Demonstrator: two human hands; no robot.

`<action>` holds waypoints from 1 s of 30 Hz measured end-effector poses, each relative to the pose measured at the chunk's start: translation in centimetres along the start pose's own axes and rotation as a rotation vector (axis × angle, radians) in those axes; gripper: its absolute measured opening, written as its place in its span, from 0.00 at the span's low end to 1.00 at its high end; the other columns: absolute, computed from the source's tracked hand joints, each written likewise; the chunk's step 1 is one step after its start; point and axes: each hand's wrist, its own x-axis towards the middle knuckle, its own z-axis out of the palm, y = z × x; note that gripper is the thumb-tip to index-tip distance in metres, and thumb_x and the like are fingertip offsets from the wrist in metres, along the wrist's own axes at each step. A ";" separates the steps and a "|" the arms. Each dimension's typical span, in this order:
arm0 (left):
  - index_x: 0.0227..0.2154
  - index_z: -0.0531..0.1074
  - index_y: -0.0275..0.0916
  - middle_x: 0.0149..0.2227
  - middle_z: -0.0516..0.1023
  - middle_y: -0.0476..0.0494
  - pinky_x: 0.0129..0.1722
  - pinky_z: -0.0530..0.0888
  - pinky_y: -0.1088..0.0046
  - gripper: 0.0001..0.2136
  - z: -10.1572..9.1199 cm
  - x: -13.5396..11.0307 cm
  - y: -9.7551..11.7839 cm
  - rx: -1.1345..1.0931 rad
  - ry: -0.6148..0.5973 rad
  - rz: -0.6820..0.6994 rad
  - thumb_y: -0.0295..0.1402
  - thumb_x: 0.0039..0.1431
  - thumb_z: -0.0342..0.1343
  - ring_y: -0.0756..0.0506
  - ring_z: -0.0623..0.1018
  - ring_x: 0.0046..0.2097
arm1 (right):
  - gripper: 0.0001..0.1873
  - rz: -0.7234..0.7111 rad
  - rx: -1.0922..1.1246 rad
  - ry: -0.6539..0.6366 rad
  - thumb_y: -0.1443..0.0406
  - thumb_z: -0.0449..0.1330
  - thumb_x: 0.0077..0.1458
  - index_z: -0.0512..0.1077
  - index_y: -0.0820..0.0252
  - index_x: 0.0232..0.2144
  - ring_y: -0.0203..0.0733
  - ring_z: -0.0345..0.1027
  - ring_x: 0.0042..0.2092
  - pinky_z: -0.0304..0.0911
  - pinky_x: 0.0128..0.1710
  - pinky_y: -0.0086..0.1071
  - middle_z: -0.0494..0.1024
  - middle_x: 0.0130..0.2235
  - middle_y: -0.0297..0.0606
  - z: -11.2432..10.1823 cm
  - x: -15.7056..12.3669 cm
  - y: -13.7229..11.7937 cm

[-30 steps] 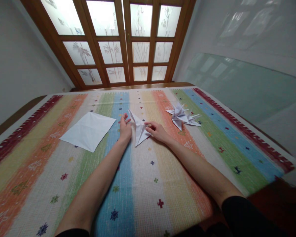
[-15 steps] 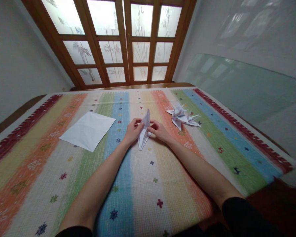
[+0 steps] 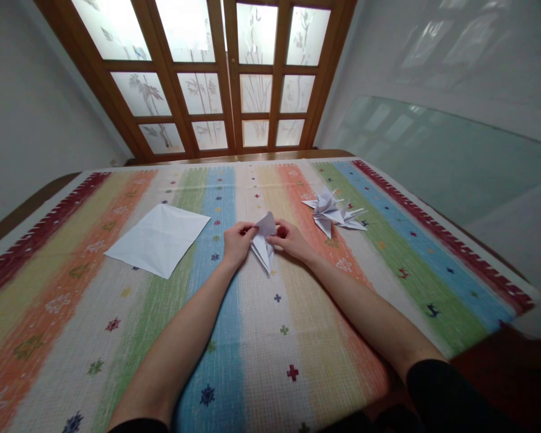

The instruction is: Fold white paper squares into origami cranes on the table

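**Left arm** (image 3: 180,343): bare forearm, stretched forward and angled inward, wrist straight.

**Left hand** (image 3: 235,242): knuckles up, fingers curled, thumb and fingertips pinched on the left edge of a folded paper (image 3: 264,245).

**Right arm** (image 3: 365,310): bare forearm coming out of a dark sleeve (image 3: 446,391) pushed up near the elbow, angled inward towards the other arm.

**Right hand** (image 3: 292,239): back upward, fingers bent, thumb and forefinger pinched on the paper's right edge.

**Both hands:** level with each other, close together, held low, well out in front of the body.
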 end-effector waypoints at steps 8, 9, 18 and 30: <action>0.28 0.80 0.37 0.29 0.81 0.45 0.36 0.73 0.69 0.07 -0.2 -0.1 0.1 -0.044 -0.057 -0.030 0.35 0.49 0.60 0.45 0.78 0.32 | 0.17 0.044 0.159 -0.034 0.58 0.66 0.42 0.75 0.59 0.35 0.36 0.65 0.30 0.60 0.33 0.32 0.75 0.31 0.34 -0.9 0.1 -0.2; 0.28 0.80 0.37 0.28 0.81 0.45 0.35 0.73 0.69 0.07 -0.3 -0.1 0.2 -0.053 -0.073 -0.031 0.35 0.49 0.60 0.45 0.78 0.31 | 0.17 0.048 0.163 -0.040 0.58 0.67 0.41 0.75 0.59 0.36 0.36 0.65 0.30 0.60 0.33 0.32 0.75 0.32 0.34 -0.9 0.1 -0.2; 0.28 0.79 0.36 0.27 0.80 0.47 0.32 0.71 0.72 0.06 -1.0 -0.3 0.4 -0.018 -0.224 -0.003 0.32 0.50 0.59 0.48 0.76 0.28 | 0.22 0.074 0.132 -0.147 0.64 0.70 0.37 0.74 0.60 0.38 0.35 0.65 0.29 0.61 0.30 0.29 0.74 0.30 0.31 -0.7 0.1 -0.1; 0.32 0.78 0.41 0.36 0.81 0.46 0.47 0.70 0.64 0.09 0.3 -1.0 1.3 0.157 -0.284 0.350 0.23 0.50 0.57 0.45 0.76 0.42 | 0.29 -0.110 -0.147 -0.100 0.70 0.68 0.39 0.72 0.58 0.48 0.44 0.71 0.46 0.64 0.47 0.38 0.78 0.47 0.40 0.5 -0.1 -0.1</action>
